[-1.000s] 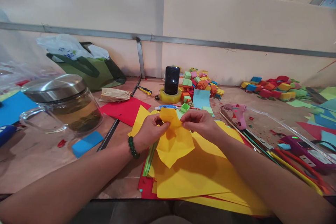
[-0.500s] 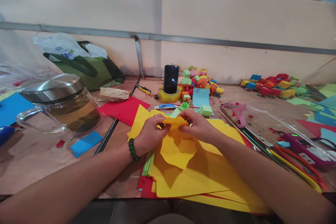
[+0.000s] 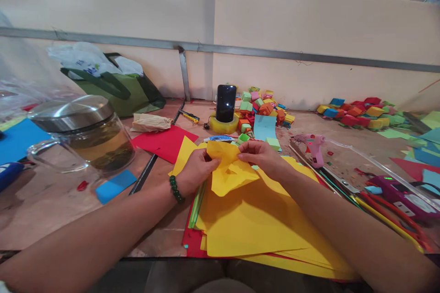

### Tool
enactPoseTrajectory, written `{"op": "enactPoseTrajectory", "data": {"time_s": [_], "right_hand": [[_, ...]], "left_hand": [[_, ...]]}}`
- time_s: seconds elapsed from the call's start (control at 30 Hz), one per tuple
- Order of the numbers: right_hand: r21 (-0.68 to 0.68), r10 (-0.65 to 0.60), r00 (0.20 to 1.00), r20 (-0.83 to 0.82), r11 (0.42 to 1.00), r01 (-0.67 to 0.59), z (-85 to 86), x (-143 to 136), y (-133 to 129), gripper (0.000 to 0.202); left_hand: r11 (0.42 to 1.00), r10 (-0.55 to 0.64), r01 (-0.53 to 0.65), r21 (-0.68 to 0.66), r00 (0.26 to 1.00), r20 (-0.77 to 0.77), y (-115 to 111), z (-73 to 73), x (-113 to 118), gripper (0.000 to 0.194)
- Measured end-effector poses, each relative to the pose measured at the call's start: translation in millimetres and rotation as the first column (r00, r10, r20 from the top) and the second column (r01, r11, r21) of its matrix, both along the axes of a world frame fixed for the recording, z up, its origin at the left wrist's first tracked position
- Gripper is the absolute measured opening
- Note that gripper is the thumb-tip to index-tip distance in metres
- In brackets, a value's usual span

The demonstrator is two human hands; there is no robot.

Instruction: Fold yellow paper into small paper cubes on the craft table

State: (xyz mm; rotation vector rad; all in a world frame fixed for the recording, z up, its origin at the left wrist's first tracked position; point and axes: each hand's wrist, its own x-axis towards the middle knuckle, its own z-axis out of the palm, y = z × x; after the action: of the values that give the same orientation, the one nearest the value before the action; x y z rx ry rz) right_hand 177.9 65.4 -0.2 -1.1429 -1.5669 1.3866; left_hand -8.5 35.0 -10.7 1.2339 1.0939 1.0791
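Observation:
A creased yellow sheet of paper (image 3: 228,176) is held up between both hands, with fold lines across its face. My left hand (image 3: 196,169), with a dark green bead bracelet on the wrist, pinches its left edge. At the upper right edge, my right hand (image 3: 263,158) grips the same sheet between thumb and fingers. Below it lies a stack of coloured paper (image 3: 261,229), yellow on top, with green and red edges showing. Just beyond the hands sit small light-green paper boxes (image 3: 243,138), partly hidden.
A phone (image 3: 226,103) stands in a tape roll (image 3: 223,124) before a pile of paper cubes (image 3: 266,109). To the right are a pink glue gun (image 3: 313,149), scissors (image 3: 395,219) and a purple power strip (image 3: 395,194). A glass teapot (image 3: 99,142) and a green bag (image 3: 127,94) stand left.
The yellow sheet has been lifted and turned, so its lower end is higher and more of its top shows. Both hands still hold it; the view has shifted slightly.

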Motion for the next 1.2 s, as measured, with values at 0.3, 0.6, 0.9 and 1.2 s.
{"op": "enactPoseTrajectory", "data": {"time_s": [0.3,0.6,0.9,1.2], "right_hand": [[0.363,-0.022,0.991,0.133,0.931,-0.028,1.8,-4,-12,0.017],[0.557,-0.109,0.933,0.343,0.823,-0.109,1.5,-13,-33,0.021],[0.585,-0.136,0.890,0.435,0.794,-0.165,-2.0,-13,-34,0.029],[0.487,-0.141,0.791,0.595,0.847,-0.215,6.1,-10,-39,0.011]], "left_hand": [[0.994,-0.046,0.056,0.090,0.992,-0.115,-4,-0.1,1,0.014],[0.906,0.034,0.155,0.395,0.902,-0.431,-10,-2.7,3,0.011],[0.919,-0.035,0.196,0.343,0.905,-0.423,-12,-6.7,6,0.008],[0.864,0.096,0.134,0.485,0.902,-0.420,-10,-3.2,3,0.013]]}}
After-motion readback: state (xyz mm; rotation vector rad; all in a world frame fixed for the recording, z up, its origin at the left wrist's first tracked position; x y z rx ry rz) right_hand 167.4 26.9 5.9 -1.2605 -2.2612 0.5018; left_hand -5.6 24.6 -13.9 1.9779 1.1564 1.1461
